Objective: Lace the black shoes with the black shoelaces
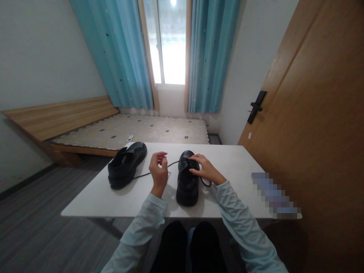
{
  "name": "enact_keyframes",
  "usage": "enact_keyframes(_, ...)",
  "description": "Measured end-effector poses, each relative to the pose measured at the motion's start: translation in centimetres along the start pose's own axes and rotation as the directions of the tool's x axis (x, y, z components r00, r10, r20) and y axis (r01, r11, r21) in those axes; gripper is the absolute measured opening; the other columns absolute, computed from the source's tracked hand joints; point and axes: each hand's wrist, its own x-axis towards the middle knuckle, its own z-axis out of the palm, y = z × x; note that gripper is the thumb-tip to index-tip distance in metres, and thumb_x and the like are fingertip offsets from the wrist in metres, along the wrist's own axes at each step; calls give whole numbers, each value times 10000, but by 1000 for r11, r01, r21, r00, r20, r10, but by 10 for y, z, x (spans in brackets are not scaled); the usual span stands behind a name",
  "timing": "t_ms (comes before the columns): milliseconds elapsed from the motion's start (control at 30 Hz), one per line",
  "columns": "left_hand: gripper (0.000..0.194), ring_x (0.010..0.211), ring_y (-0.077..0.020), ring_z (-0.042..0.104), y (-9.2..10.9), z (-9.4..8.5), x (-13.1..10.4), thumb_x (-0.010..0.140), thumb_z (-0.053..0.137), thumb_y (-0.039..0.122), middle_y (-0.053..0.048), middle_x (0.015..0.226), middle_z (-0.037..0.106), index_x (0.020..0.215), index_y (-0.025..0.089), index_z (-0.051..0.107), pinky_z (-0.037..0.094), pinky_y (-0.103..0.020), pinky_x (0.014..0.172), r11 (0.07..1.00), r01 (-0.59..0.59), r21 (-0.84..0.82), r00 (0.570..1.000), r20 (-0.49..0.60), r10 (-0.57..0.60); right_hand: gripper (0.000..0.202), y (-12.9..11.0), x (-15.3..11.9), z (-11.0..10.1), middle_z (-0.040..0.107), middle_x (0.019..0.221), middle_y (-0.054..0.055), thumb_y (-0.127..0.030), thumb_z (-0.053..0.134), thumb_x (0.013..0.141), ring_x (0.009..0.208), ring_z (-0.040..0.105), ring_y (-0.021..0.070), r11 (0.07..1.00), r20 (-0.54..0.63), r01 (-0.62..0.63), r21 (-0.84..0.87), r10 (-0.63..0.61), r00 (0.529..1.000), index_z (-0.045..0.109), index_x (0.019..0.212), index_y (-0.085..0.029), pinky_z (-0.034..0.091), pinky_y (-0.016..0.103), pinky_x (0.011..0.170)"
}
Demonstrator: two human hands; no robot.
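Note:
A black lace-up shoe (187,193) stands on the white table in front of me, toe pointing away. My right hand (205,169) grips it at the lacing area, fingers and thumb over the tongue and eyelets. My left hand (159,170) is raised left of that shoe, fingers loosely bent, with a gap between thumb and forefinger. A black shoelace (173,163) runs from the shoe to this hand and shows again on its other side; whether the hand touches it is hidden. Another lace loop (206,182) hangs at the right side of the shoe.
The other black shoe (122,172) stands on the left of the white table (227,161). A blurred flat object (274,195) lies at the right edge. Beyond are a bed (142,129) with a small white object (130,138), blue curtains (209,57) and a wooden door (313,113).

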Motion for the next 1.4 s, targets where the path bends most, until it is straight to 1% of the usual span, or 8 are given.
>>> enact_keyframes(133,120,691,-128,541,-2,1,0,828,466,215,-1,771,589,854,181,578,436,-250,660,999,25,-21,1000,16,-25,425,1,0,0,572,1143,124,-289,689,760,1115,522,249,1000,-3,13,0,-13,1000,606,1159,-169,413,443,993)
enact_keyframes(267,157,773,-146,605,-3,4,-1,855,488,267,-14,828,644,887,178,613,466,-267,704,1000,-13,-6,986,168,14,433,1,0,1,583,1134,111,-330,708,748,1113,527,251,1000,-31,7,12,-7,999,614,1148,-192,411,443,992)
enact_keyframes(400,218,971,-187,620,-4,7,-3,871,507,304,-54,1010,679,1008,184,627,481,-340,861,994,-105,28,928,362,88,325,-3,2,0,616,1101,99,-362,623,827,1065,562,228,997,-64,-24,80,29,997,625,1108,-197,448,400,928)
enact_keyframes(500,262,1036,-205,609,-5,8,-4,865,527,304,-69,1085,672,1082,188,616,464,-376,932,983,-173,65,873,473,122,225,-3,3,-1,651,1024,82,-293,482,913,981,595,194,990,-120,-56,128,71,990,638,1041,-192,469,356,864)
enact_keyframes(600,302,1063,-220,605,-6,10,-5,848,554,305,-79,1124,666,1121,185,602,461,-395,955,976,-204,75,831,540,132,190,0,3,0,663,967,74,-218,482,896,918,605,185,990,-183,-87,112,106,977,651,975,-182,478,331,810)
enact_keyframes(867,322,1086,-225,598,-6,12,-6,839,564,292,-98,1155,650,1137,174,587,464,-400,963,981,-176,80,806,584,97,111,6,2,2,647,859,58,-133,562,825,768,588,163,991,-217,-135,0,132,967,660,857,-174,470,314,728)
enact_keyframes(1033,319,1082,-220,599,-5,11,-6,835,570,291,-96,1147,647,1130,169,588,469,-385,956,983,-173,68,792,603,98,23,9,2,4,627,816,41,-161,595,813,726,575,158,983,-226,-180,35,184,957,617,808,-167,463,294,668)
enact_keyframes(1400,350,1110,-228,578,-11,13,-6,820,582,298,-108,1168,626,1144,165,572,453,-407,978,984,-173,31,770,628,115,49,16,4,8,591,779,15,-147,600,769,693,546,146,956,-194,-263,133,286,938,577,739,-177,435,290,666)
